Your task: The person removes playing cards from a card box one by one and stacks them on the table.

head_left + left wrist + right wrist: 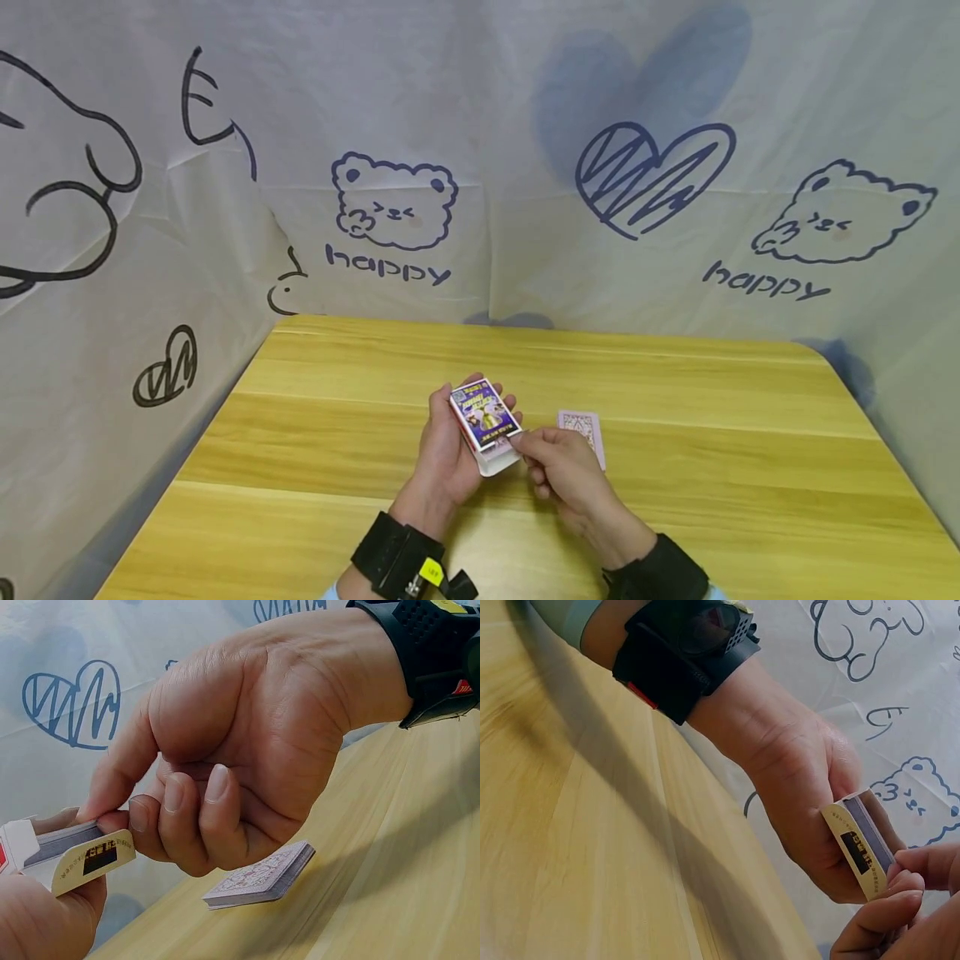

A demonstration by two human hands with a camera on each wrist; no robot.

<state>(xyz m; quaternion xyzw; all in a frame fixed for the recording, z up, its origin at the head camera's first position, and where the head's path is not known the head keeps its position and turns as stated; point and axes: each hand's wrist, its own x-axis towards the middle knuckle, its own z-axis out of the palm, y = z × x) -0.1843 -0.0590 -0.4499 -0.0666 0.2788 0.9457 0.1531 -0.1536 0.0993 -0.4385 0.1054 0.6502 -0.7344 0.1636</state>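
Card box (483,414) lies in the left hand (448,462), held up over the near middle of the table, its purple printed face upward; the left fingers curl behind it and the thumb lies along its side, gripping it; the right hand (568,477) pinches with thumb and index finger at the open end, its other fingers curled in, though I cannot tell whether the tips have the cards inside (61,841) or the box edge; a pale flap (91,861) sticks out from that end; a stack of cards (585,427) lies back-up on the table, just beyond the right hand.

The table (315,442) is yellowish wood grain, banded crosswise, with a rounded far right corner; long soft shadows cross it in both wrist views; behind it and along both sides hangs a pale, creased cloth (517,108); on the back stretch are a left bear face (393,200) and a right bear face (843,212), each above the word "happy", with a scribbled heart (656,179) between them; bluish patches stain the cloth above that heart; thick black line drawings (167,367) mark the left side; black cuffs (397,554) circle both wrists.
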